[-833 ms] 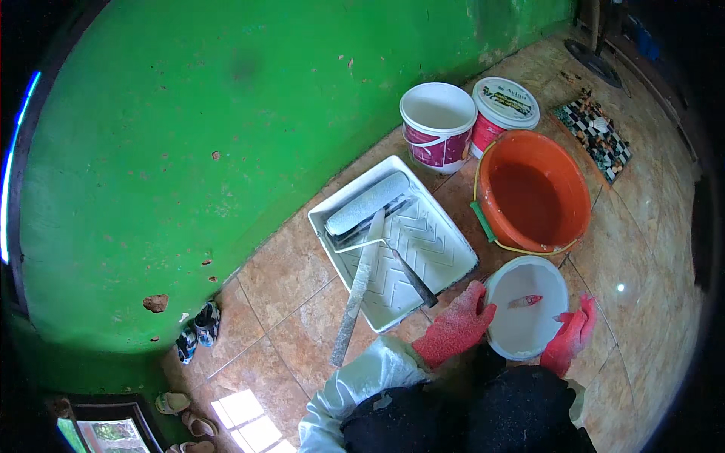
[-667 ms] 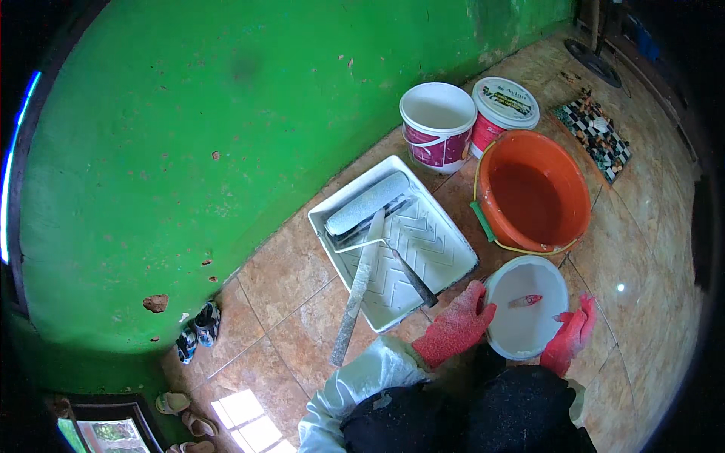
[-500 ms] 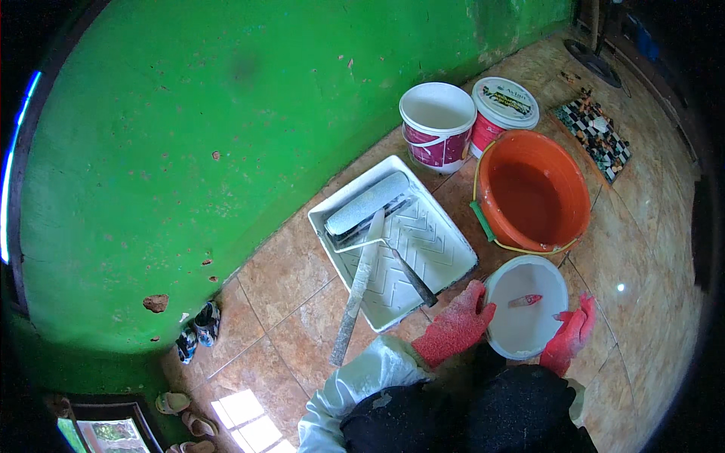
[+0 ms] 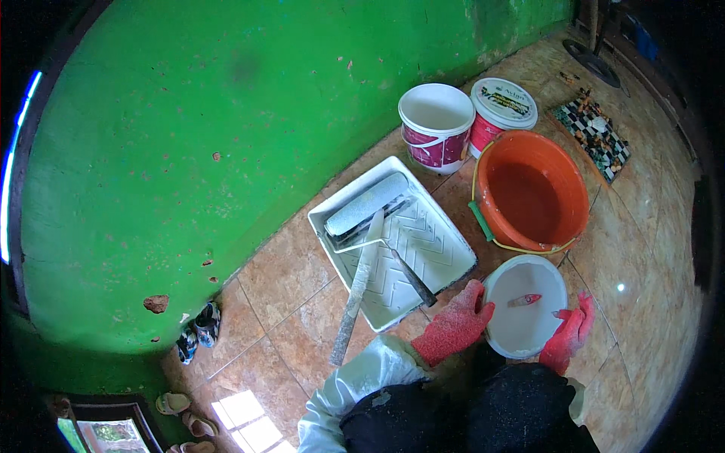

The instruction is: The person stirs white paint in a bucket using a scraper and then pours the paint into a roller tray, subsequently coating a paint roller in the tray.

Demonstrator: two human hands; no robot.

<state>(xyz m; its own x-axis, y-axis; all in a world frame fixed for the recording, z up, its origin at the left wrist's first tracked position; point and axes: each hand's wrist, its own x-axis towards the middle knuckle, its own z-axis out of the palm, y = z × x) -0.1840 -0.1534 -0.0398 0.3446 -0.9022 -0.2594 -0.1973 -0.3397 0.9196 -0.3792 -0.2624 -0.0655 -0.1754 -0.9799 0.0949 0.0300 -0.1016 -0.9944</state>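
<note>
A small white bucket (image 4: 526,332) stands on the floor between my two gloved hands. In it lies a small object with a red-and-white print (image 4: 524,300), its kind hard to make out. My left hand (image 4: 455,325), in a pinkish-red glove, holds the bucket's left side with the thumb at the rim. My right hand (image 4: 566,334), gloved alike, is at the right side, thumb over the rim and fingers along the outside. Left of the bucket sits a white paint tray (image 4: 445,264). A paint roller (image 4: 368,204) and a long whitish stick (image 4: 355,302) rest across it.
An orange bucket (image 4: 532,192) with a green-gripped handle stands just beyond. Behind it are an open white-and-purple pail (image 4: 436,132) and a lidded pail (image 4: 504,106). A chessboard (image 4: 593,136) lies at far right. A green wall (image 4: 226,113) runs along the left, with shoes (image 4: 205,325) beside it.
</note>
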